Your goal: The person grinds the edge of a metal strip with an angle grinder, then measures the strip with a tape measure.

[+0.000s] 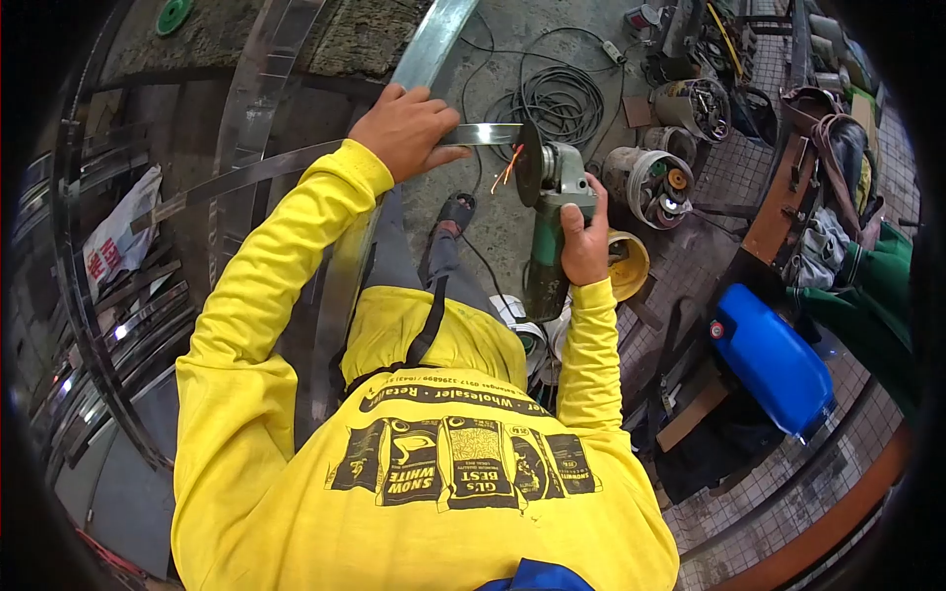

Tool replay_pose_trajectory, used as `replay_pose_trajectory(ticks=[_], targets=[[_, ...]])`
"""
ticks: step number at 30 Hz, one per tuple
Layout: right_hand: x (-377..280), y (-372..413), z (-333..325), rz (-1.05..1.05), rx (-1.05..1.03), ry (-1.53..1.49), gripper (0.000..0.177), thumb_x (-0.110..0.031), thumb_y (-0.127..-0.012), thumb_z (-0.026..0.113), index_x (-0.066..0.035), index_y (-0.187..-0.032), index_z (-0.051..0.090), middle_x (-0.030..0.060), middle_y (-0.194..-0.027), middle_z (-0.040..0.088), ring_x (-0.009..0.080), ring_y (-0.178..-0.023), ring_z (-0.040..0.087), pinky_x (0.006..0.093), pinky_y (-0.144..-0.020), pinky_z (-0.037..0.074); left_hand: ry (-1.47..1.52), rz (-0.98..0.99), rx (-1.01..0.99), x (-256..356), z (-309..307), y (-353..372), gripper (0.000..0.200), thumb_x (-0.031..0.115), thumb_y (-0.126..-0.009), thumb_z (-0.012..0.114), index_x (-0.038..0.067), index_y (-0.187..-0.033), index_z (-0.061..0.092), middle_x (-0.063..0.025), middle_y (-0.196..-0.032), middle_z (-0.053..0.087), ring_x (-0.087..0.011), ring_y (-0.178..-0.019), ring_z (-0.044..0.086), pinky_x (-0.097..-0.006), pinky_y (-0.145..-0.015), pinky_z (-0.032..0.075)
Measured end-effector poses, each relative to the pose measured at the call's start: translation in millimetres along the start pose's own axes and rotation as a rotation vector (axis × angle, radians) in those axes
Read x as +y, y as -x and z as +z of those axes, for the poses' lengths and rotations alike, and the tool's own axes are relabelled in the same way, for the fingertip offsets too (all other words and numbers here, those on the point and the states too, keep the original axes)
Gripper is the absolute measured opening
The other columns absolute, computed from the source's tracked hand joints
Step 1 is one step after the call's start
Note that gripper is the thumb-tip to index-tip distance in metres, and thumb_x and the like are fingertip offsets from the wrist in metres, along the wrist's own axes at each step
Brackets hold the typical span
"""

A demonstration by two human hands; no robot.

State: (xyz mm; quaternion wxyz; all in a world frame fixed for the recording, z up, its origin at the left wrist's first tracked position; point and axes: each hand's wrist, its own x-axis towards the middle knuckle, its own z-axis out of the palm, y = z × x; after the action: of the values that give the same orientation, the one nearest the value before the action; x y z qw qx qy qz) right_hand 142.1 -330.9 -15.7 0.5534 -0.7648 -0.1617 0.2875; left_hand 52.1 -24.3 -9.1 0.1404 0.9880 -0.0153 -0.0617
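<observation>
My left hand [404, 130] is closed over a flat metal bar [483, 134], where it crosses a wider metal strip [434, 44]. My right hand [585, 234] holds a green angle grinder [546, 251] by its body, with the tool upright in view. The grinder's dark disc [529, 164] meets the right end of the bar, and orange sparks [508, 167] fall just left of it. The palm side of my left hand is hidden.
Coiled black cable [560, 103] lies on the floor ahead. Buckets [645, 187] of discs and tools stand right, near a yellow bucket [628, 266] and a blue container [774, 357]. Metal bars [148, 315] are stacked left. A green sleeve [867, 286] shows at far right.
</observation>
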Motion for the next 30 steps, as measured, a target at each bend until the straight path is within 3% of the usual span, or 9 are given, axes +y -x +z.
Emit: replay_pose_trajectory(ticks=[30], targets=[[-3.0,-5.6,-5.7,0.010,-0.044,0.018,0.075,-0.059,-0.096,0.063,-0.004,-0.142,0.042,0.0092,-0.121,0.059,0.0173,-0.107,0.056,0.0298,-0.095,0.045,0.013,-0.024,0.013,3.4,1.2,2.2,0.044,0.053,-0.095,0.062,0.010,-0.106,0.064,-0.0041,-0.096,0.063,-0.0233,-0.103,0.057,-0.0408,-0.097,0.040]])
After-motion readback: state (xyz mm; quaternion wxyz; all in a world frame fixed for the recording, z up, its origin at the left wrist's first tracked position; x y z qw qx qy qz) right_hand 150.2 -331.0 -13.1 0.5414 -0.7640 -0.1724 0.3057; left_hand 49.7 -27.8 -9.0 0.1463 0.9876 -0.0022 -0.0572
